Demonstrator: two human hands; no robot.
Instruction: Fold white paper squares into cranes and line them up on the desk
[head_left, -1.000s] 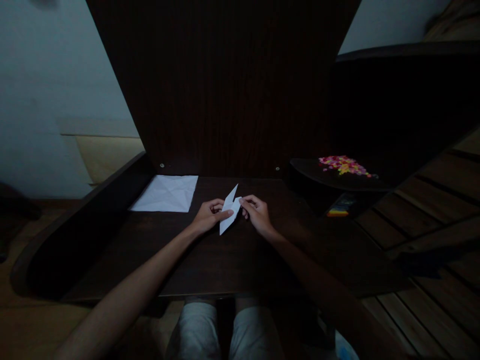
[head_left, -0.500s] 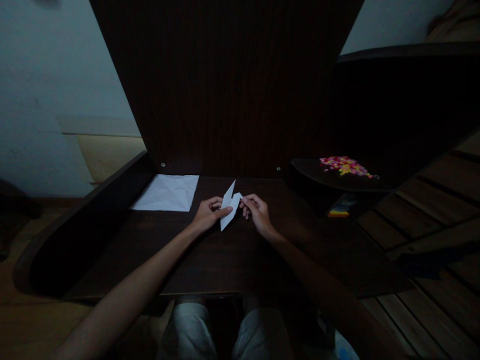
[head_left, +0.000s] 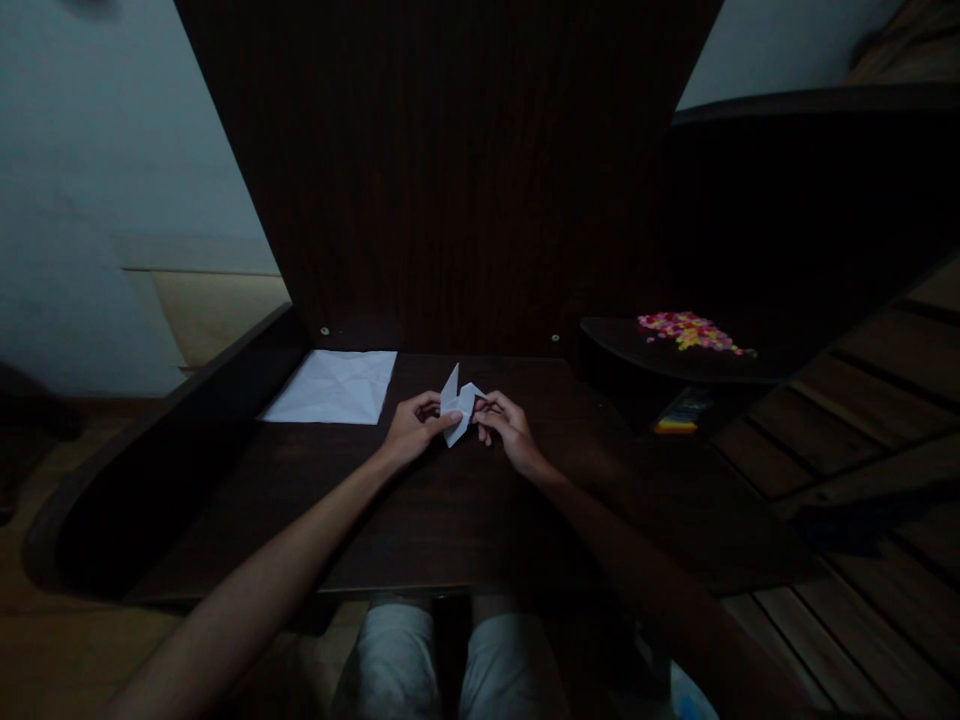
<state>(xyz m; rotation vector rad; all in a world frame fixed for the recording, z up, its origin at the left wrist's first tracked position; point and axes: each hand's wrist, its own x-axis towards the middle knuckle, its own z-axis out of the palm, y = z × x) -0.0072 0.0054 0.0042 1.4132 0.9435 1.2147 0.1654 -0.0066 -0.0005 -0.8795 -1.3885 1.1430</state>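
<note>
A small piece of folded white paper (head_left: 456, 410) is held up over the near-middle of a dark wooden desk (head_left: 435, 525), between the person's two hands; a tall pointed flap stands up at its far left, a shorter bent point leans out to the right, and another point aims down toward the near side. The left hand (head_left: 411, 428) is clamped on the left part of the folded paper, its thumb lying across the near face and its other fingers bent behind; the right hand (head_left: 513, 430) is at the right side, its fingers curled and close together, with the tips at the bent point; whether they pinch it I cannot tell, as the spot is small and dim.

To the far left on the desk lies a flat white sheet (head_left: 330, 388) with crease lines across it, apart from the left hand; to the far right, a low rounded shelf (head_left: 619, 345) bears a loose pile of small pink, red and yellow pieces (head_left: 686, 330); under that shelf is a dark item with a rainbow-coloured end (head_left: 676, 424); a tall dark panel (head_left: 450, 190) rises at the far side, and the person's knees (head_left: 396, 655) show below the near edge.
</note>
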